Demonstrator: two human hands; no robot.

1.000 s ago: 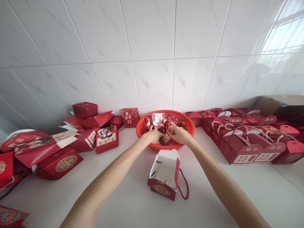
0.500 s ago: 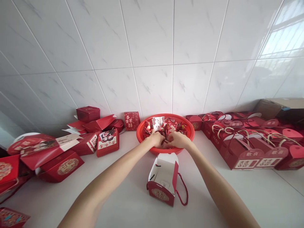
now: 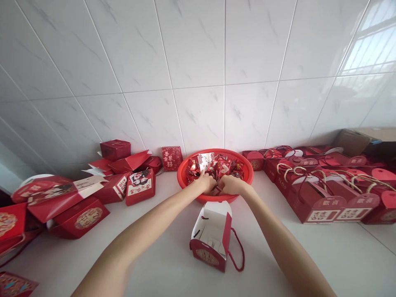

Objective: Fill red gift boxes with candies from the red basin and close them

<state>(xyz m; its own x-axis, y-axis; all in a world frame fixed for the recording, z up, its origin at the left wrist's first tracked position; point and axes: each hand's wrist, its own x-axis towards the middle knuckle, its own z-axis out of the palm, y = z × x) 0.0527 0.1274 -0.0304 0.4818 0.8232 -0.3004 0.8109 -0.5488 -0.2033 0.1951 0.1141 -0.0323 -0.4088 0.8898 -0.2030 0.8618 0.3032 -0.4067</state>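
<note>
Both my hands reach into a red plastic basket (image 3: 247,167) that holds wrapped sweets (image 3: 224,168) in red and white packets. My left hand (image 3: 206,182) is among the sweets at the basket's near side, its fingers curled down. Close beside it, my right hand (image 3: 230,185) also has bent fingers, with the tips down among the packets. What either hand grips is hidden. In front of the basket stands an open gift box (image 3: 210,255), dark red outside and white inside, with a red rope handle (image 3: 240,251) hanging at its right.
Several red boxes (image 3: 83,214) lie piled on the left, and a flat patterned box (image 3: 172,159) leans against the tiled wall (image 3: 198,115). Rows of handled gift boxes (image 3: 321,198) stand on the right, with a cardboard box (image 3: 355,142) behind them. Everything rests on a white tabletop (image 3: 167,260).
My hands stay in the basket among the sweets, with only slight finger movement. The view has shifted a little; the open box stays put.
</note>
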